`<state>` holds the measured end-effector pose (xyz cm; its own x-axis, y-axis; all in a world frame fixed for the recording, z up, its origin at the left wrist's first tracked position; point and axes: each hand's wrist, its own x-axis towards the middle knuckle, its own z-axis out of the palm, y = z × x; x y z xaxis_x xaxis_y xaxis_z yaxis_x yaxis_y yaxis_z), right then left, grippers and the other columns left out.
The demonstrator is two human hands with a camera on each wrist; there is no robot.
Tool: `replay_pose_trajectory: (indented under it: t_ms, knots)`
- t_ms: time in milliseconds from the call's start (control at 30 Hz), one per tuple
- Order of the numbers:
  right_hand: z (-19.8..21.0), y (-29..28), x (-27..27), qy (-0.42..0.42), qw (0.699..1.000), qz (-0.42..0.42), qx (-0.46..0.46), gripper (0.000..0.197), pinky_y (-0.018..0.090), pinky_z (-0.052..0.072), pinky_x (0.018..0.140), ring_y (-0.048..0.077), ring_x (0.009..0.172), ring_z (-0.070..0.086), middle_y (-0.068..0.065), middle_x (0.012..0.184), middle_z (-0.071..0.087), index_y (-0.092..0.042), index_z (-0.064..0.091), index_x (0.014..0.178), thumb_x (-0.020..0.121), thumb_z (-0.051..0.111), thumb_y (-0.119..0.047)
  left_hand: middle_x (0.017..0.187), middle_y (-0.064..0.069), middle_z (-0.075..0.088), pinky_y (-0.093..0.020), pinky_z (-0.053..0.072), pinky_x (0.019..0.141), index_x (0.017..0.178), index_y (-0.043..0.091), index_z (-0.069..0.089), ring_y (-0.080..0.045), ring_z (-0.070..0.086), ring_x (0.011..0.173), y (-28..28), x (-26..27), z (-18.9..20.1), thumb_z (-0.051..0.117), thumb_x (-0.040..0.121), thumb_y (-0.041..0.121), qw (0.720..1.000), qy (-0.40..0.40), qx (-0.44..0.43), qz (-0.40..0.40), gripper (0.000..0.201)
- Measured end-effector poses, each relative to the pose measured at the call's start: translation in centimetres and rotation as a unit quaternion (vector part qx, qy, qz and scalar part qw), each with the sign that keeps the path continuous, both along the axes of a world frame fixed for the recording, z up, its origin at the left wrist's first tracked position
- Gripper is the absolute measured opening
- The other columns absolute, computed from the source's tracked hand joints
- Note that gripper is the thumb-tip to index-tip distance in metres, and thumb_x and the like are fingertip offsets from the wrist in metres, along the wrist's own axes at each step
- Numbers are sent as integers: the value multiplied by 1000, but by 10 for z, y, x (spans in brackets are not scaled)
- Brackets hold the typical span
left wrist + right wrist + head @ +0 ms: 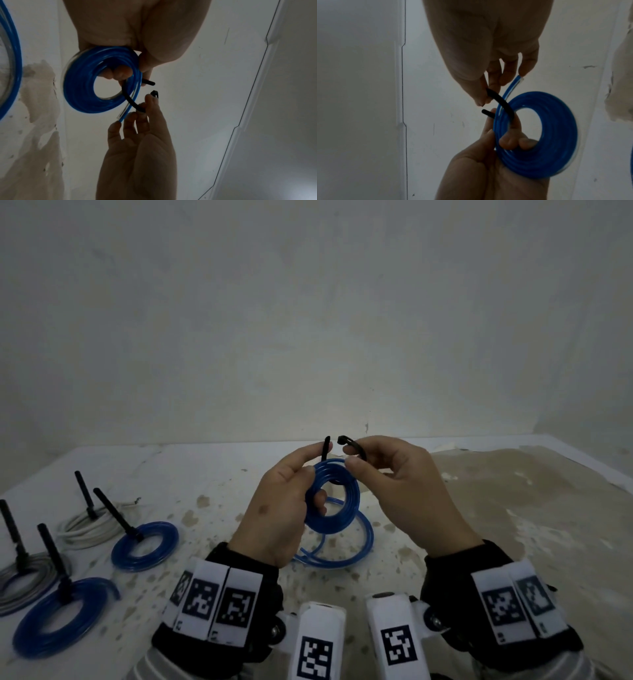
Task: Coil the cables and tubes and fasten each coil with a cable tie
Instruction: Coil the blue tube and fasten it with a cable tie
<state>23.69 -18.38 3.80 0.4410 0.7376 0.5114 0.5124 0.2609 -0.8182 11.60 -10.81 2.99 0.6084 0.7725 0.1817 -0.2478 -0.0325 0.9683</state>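
While both hands are raised over the table: the lines below tell how things stand.
Left hand [278, 501]: fingers curl through the middle of the blue coil [334, 497], thumb on its outer side, gripping it upright above the table [445, 525].
Right hand [407, 484]: thumb and forefinger pinch the black tie [358, 448] near its head end; the other fingers are loosely bent.
Tie: it passes through the coil's hole at 12 o'clock and bends into an open loop; its tail [326, 447] stands up by the left forefinger, and the head [342, 440] sits just beside the tail, apart from it.
Coil end: in the right wrist view a loose tube end [516, 84] sticks out toward the right fingers [527, 63].
Loose tubing [359, 542]: more blue tube lies on the table beneath the hands.
Tied coils: at 9 o'clock lie a white coil [89, 525], a small blue coil [145, 546], a grey coil [25, 583] and a large blue coil [58, 618], each with a black tie standing up.
Wrists: black bands with printed markers [236, 606].
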Motion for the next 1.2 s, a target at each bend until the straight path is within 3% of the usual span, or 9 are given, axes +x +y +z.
replay_pose_trajectory:
  t_ms: [67,167,267,333,467,633,900,1067,1200]
  knots:
    - [2,-1,-1,23,1000,11,3,10,18,53,71,8,74,63,-4,76,69,-24,68,83,85,63,-15,73,-7,58,-23,41,48,105,22,65,-11,40,49,-1,0,1,33,97,2,1000,-2,-9,-8,39]
    - [6,-3,-2,45,999,20,15,12,23,53,73,12,68,64,-3,64,67,-19,70,78,86,62,-15,69,-4,58,-24,40,48,103,20,67,-12,39,48,-3,1,1,34,96,4,1000,-6,-11,-15,38]
    - [8,-4,-3,42,999,24,23,22,21,52,72,14,67,64,2,64,67,-22,69,67,86,61,-15,76,-7,57,-29,35,53,98,23,71,-12,37,51,-6,3,1,42,97,18,1000,-16,9,-1,29]
    - [9,-4,-4,40,999,22,29,24,19,52,68,10,63,62,1,61,66,-21,69,64,86,61,-14,76,-8,54,-32,33,56,92,27,73,-13,34,53,-7,3,-1,46,95,25,999,-20,21,17,28]
    - [8,-3,-5,62,997,12,44,19,11,45,56,0,52,54,-7,55,63,-13,70,69,86,61,-9,69,-3,56,-31,32,54,86,25,74,-14,32,52,-6,3,-3,50,93,22,999,-28,8,44,24]
    - [10,-5,-7,47,997,30,56,17,10,46,58,1,56,59,-7,56,66,-18,71,73,83,64,-7,71,-7,55,-29,31,52,82,16,70,-13,31,49,-2,3,-2,54,91,17,998,-36,-32,49,19]
    - [10,-4,-11,20,997,30,68,14,15,52,68,5,62,64,-8,60,68,-25,71,74,82,66,-16,63,1,58,-28,31,51,80,17,70,-13,32,48,-2,3,-2,55,89,24,997,-40,-26,60,19]
    - [8,-4,-13,6,997,29,68,17,9,47,59,0,55,61,-12,54,65,-24,70,69,82,66,-14,63,2,60,-30,31,52,79,16,68,-13,31,49,-3,2,-3,57,86,21,998,-39,0,56,14]
    - [8,-4,-11,30,995,17,94,14,7,46,59,-1,58,63,-15,56,66,-22,70,73,82,65,-12,59,5,60,-27,32,50,80,14,68,-14,32,48,-1,1,-2,61,82,21,998,-43,0,50,10]
